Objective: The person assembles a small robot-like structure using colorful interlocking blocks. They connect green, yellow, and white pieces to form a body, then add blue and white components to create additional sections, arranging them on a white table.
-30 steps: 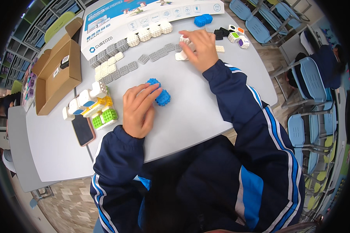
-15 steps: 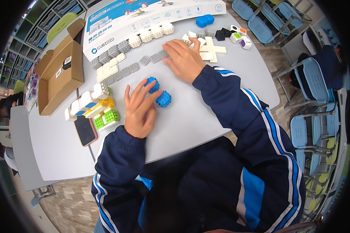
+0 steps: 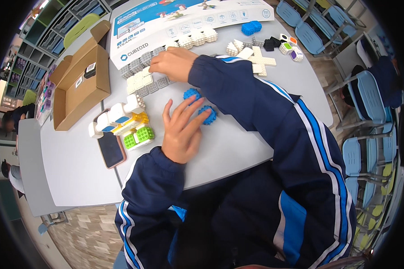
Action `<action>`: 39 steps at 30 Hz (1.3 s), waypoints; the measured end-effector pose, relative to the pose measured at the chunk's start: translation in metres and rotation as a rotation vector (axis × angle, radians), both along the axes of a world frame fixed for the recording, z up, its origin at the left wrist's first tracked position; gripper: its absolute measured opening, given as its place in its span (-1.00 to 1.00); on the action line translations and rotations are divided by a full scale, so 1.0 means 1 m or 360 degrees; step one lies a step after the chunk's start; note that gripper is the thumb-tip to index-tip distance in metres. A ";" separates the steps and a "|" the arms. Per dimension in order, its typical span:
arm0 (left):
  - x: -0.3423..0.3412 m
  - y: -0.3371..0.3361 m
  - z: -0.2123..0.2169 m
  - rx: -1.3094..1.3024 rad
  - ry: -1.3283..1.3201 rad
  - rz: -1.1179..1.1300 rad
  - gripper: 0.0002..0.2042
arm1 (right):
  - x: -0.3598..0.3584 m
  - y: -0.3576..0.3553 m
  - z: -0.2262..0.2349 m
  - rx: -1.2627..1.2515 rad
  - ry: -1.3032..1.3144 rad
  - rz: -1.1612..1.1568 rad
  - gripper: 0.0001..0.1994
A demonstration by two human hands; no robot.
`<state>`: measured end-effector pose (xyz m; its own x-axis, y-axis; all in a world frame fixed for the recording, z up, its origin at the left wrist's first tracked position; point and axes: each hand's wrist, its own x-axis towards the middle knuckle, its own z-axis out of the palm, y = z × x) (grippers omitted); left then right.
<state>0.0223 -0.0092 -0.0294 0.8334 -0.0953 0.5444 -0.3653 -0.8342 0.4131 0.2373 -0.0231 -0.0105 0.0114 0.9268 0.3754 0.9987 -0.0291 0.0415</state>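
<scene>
My left hand (image 3: pixel 182 132) lies over the table with its fingers apart, its fingertips at two blue gear-like blocks. One blue gear (image 3: pixel 191 94) sits just beyond the fingertips; the other blue gear (image 3: pixel 208 115) is partly covered by a finger. Farther off, my right hand (image 3: pixel 174 64) reaches across to a cluster of flat white tiles (image 3: pixel 139 81). Its fingers are bent together beside the tiles, and whatever is between them is hidden. Grey flat square tiles (image 3: pixel 153 87) run along the near side of the white ones, partly under that hand. Behind stand grey studded cubes (image 3: pixel 134 66) and white studded cubes (image 3: pixel 197 38) in a row.
A built model of white, yellow and green blocks (image 3: pixel 144 134) stands left, beside a phone (image 3: pixel 111 150). An open cardboard box (image 3: pixel 81 92) lies beyond it. A large white package (image 3: pixel 188 22) spans the back. White plates (image 3: pixel 265 60), black blocks (image 3: pixel 272 44) and a blue block (image 3: pixel 251 28) are right.
My right hand has moved left along the row of grey tiles to the white tiles, its fingers drawing together. The left hand stays by the blue gears. The whole view has shifted slightly.
</scene>
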 end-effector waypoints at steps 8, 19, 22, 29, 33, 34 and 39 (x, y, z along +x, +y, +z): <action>0.000 -0.001 -0.005 -0.0091 -0.0047 -0.0024 -0.45 | 0.012 0.032 -0.019 0.0005 -0.0204 0.0058 -0.83; -0.001 0.001 -0.006 -0.0103 -0.0073 -0.0021 -0.45 | 0.004 0.024 -0.019 0.0103 0.0285 -0.0218 -0.93; 0.000 0.001 -0.006 -0.0101 -0.0078 -0.0017 -0.46 | 0.007 0.020 -0.023 0.0157 0.0321 -0.0212 -0.92; 0.000 0.001 -0.004 -0.0114 -0.0085 0.0014 -0.50 | 0.012 0.012 -0.024 0.0154 0.0438 -0.0207 -0.90; 0.001 0.000 -0.005 -0.0116 -0.0093 0.0005 -0.50 | 0.016 0.004 -0.026 0.0195 0.0459 -0.0144 -0.89; 0.000 0.000 -0.005 -0.0117 -0.0090 0.0004 -0.50 | 0.017 0.004 -0.027 0.0200 0.0458 -0.0123 -0.89; 0.000 0.000 -0.007 -0.0115 -0.0082 0.0008 -0.49 | 0.019 0.004 -0.030 0.0124 0.0506 -0.0196 -0.88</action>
